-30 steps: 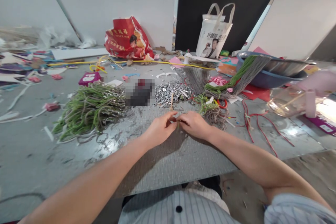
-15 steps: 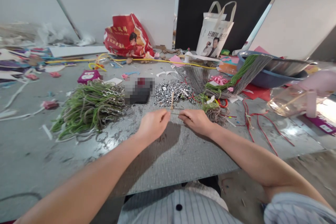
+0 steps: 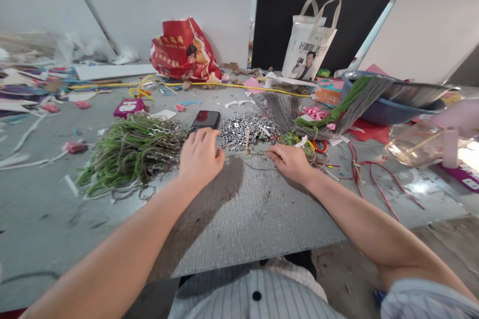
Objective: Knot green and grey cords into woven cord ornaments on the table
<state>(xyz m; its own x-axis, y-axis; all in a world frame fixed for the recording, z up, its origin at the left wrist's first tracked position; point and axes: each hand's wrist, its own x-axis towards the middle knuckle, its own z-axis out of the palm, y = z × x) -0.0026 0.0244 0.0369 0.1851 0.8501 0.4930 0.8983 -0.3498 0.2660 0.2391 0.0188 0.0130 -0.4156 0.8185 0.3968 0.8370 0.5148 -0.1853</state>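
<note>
My left hand (image 3: 201, 155) reaches over the near end of a dark phone (image 3: 205, 119), palm down, thumb apart from the fingers. Whether the fingertips touch the phone, I cannot tell. My right hand (image 3: 291, 163) is closed in a pinch on a thin grey cord (image 3: 258, 165), which curves across the tabletop toward the left. Between the hands a small wooden peg (image 3: 247, 142) stands upright, close to the cord. Just behind it lies a spread pile of small shiny metal pieces (image 3: 239, 127). A heap of green and grey cords (image 3: 129, 157) rests left of my left hand.
A red bag (image 3: 183, 55) and a white carrier bag (image 3: 309, 50) stand at the back. On the right are a blue basin (image 3: 370, 109) with cords draped over it, red cords (image 3: 368, 164) and a clear bottle (image 3: 409, 144). Paper scraps and a yellow tube (image 3: 232, 85) lie behind.
My left hand has left the spot beside the peg, moved left to the phone and opened. My right hand has shifted slightly right, still pinching; the cord now sags in a curve.
</note>
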